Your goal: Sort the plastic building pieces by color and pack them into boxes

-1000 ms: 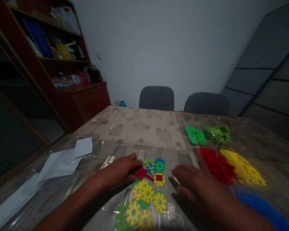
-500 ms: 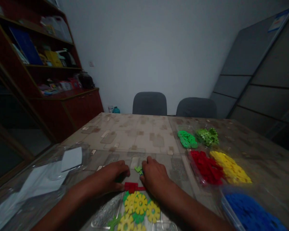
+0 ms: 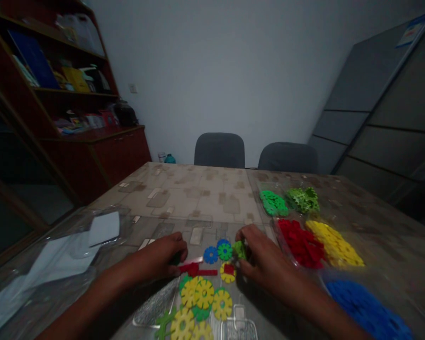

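Observation:
My left hand (image 3: 163, 257) rests with curled fingers at the left end of a red plastic building piece (image 3: 194, 269), its thumb against that end. Something dark green shows faintly inside its curl. My right hand (image 3: 264, 255) pinches a light green toothed piece (image 3: 238, 250) between thumb and fingers. Between the hands lie a blue notched disc (image 3: 210, 255), a green disc (image 3: 225, 251) overlapping another blue one, and a yellow disc (image 3: 227, 278) with a red square on it. Closer to me is a cluster of yellow notched discs (image 3: 203, 293) with green ones beneath.
To the right, trays hold green discs (image 3: 273, 203), light green pieces (image 3: 302, 199), red pieces (image 3: 300, 244), yellow discs (image 3: 335, 244) and blue discs (image 3: 368, 309). Clear plastic packaging with white paper (image 3: 105, 229) lies left. Two grey chairs (image 3: 219, 150) stand behind the table.
My right hand has moved right with the light green piece, uncovering the blue, green and yellow discs. My left hand has barely moved. The view has shifted slightly.

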Action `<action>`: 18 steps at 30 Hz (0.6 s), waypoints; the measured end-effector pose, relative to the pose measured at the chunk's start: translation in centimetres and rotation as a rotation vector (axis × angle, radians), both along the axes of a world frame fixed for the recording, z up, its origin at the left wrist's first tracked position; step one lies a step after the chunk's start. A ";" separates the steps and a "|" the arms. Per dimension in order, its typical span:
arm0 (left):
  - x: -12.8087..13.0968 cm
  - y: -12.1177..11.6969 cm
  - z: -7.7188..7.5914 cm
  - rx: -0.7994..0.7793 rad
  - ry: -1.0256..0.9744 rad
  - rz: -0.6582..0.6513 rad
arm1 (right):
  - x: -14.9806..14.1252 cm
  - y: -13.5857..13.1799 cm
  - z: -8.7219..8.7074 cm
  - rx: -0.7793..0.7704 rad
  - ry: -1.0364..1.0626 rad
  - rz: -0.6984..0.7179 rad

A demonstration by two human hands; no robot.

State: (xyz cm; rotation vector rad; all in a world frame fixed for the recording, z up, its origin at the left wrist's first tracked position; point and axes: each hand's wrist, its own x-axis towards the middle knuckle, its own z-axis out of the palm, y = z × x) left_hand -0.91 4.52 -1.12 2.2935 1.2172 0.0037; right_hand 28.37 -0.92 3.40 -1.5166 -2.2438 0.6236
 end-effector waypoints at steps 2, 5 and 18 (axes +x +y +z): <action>0.3 0.0 0.4 -0.010 -0.028 -0.006 | 1.3 0.1 -0.3 0.026 -0.025 -0.014; 0.2 0.2 1.4 -0.021 -0.060 -0.002 | 3.0 -0.2 -0.1 0.025 -0.033 -0.008; -0.2 -0.4 1.4 -0.029 0.112 0.081 | 19.9 6.9 2.8 0.390 -0.184 -0.593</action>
